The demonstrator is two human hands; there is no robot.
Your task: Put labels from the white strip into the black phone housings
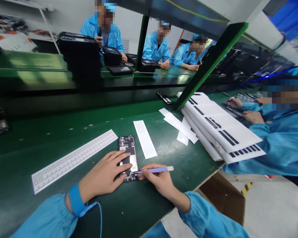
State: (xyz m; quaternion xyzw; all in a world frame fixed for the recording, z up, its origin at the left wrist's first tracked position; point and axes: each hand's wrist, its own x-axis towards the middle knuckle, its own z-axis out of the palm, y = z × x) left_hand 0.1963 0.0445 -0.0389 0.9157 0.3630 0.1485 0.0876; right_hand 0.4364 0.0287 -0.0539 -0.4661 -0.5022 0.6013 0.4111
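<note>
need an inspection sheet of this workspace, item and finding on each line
Surface: green bench, glossy in places
Job's things: opened phone on the bench; purple tool, tip at the phone's lower end
Clutter: two white strips, loose white papers, stacked sheets with black marks
Hands: left hand spread on the phone; right hand grips the purple tool
Cables: blue cord by the left wristband
Surroundings: co-workers in blue opposite and at right

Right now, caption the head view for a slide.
Left hand on an opened smartphone, slim purple tool in the right hand.
</note>
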